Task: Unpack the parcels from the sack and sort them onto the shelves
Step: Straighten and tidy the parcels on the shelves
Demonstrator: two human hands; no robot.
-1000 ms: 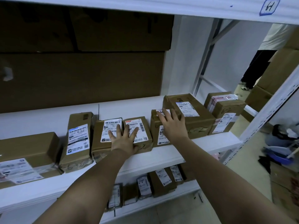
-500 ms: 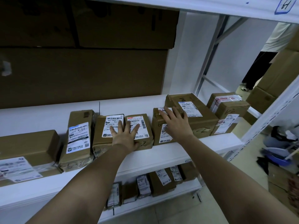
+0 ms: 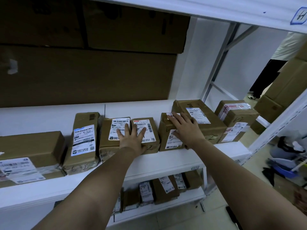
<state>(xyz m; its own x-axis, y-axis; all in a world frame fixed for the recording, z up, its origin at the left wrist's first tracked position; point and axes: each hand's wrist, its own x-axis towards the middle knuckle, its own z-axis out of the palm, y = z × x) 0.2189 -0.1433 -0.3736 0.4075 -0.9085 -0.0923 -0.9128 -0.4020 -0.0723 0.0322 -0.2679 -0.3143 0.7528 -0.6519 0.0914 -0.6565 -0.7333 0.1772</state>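
Several brown cardboard parcels with white labels stand in a row on a white shelf (image 3: 149, 165). My left hand (image 3: 132, 140) lies flat with spread fingers across two neighbouring small parcels, one (image 3: 109, 135) on the left and one (image 3: 151, 130) on the right. My right hand (image 3: 186, 128) rests with straight fingers on top of a small parcel (image 3: 169, 140), beside a larger box (image 3: 199, 118). Neither hand grips anything. The sack is not in view.
More parcels stand to the left (image 3: 83, 140) and at the shelf's right end (image 3: 235, 118). A lower shelf (image 3: 166, 206) holds small parcels. Large cardboard sheets (image 3: 83, 72) line the back. A person's legs (image 3: 264, 77) and stacked boxes (image 3: 289, 83) are at right.
Both hands stay flat on the same parcels. The two small parcels under my left hand and the one under my right hand show no clear shift; the view moved slightly.
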